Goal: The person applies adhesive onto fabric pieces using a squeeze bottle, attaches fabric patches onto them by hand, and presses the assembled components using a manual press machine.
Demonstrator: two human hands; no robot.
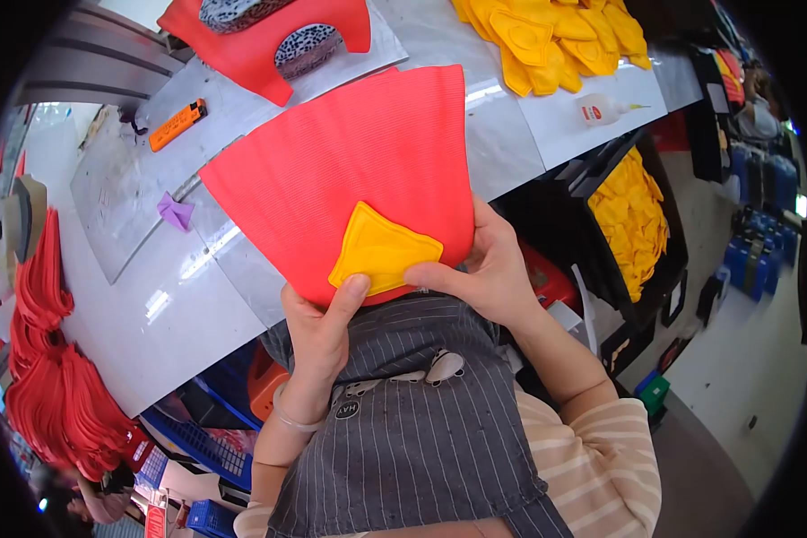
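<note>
A red ribbed fabric piece (359,134), wide at the top and narrowing downward, is held up over the table's front edge. Near its lower end lies a yellow padded patch (386,244) with a stitched border. My left hand (318,323) grips the lower left edge, its thumb pressing the patch's lower left corner. On the right side, my right hand (489,269) pinches the red piece, with the thumb on the patch's right part. Both hands have their fingers behind the fabric, mostly hidden.
Yellow patches (556,40) are heaped at the table's back right, near a small glue bottle (601,109). More fill a black bin (637,224). Another red piece (242,58), an orange cutter (177,125) and a purple scrap (176,212) lie leftward. Red bundles (63,394) hang at far left.
</note>
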